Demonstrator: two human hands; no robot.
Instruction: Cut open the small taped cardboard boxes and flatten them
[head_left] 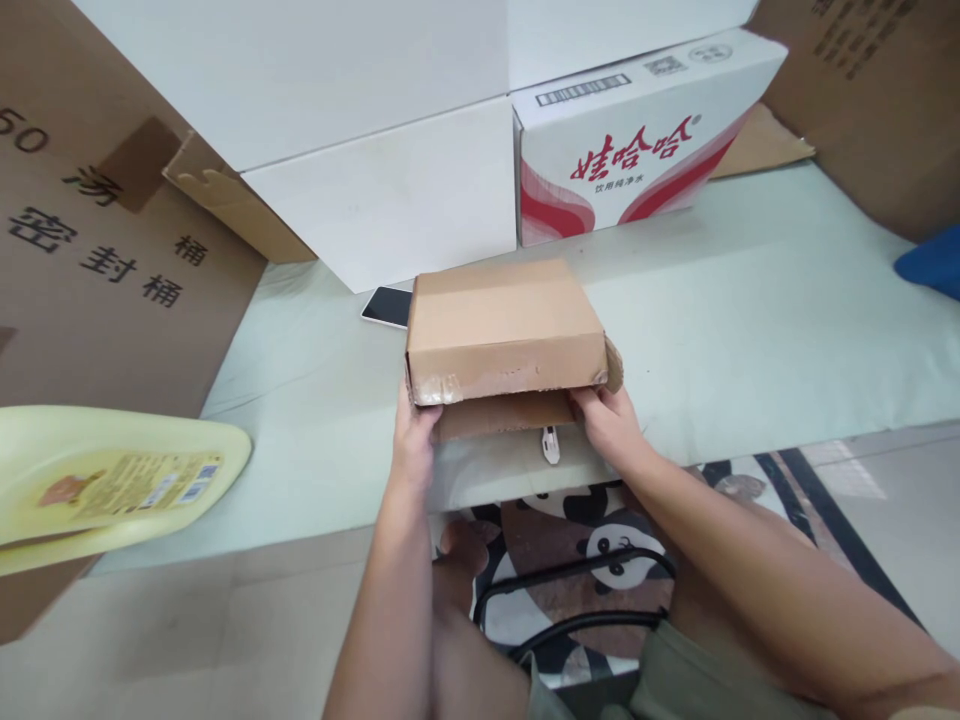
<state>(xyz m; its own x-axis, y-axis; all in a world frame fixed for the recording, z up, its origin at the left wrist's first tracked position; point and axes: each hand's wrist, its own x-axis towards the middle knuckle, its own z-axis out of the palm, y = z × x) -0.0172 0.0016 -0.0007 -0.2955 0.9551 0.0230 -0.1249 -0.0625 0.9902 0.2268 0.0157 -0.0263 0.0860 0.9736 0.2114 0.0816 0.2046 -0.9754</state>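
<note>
A small brown cardboard box (502,310) is held up in front of me over the pale green cloth. Its near edge is partly open, with a flap (506,415) hanging below the front panel. Around the near left corner, my left hand (415,435) grips the cardboard, thumb at the flap. My right hand (604,415) is closed on the near right corner, its fingertips partly hidden under the box. Just below the flap lies a white box cutter (550,445), its upper end covered. A phone (387,306) with a dark screen lies behind the box's left side.
White cartons (382,190) and a red-and-white carton (630,150) stand along the back. Large brown cartons (97,220) rise at both sides. A yellow plastic item (120,480) juts in at left, a blue object (934,262) at right. The cloth-covered surface (750,330) ends near my knees.
</note>
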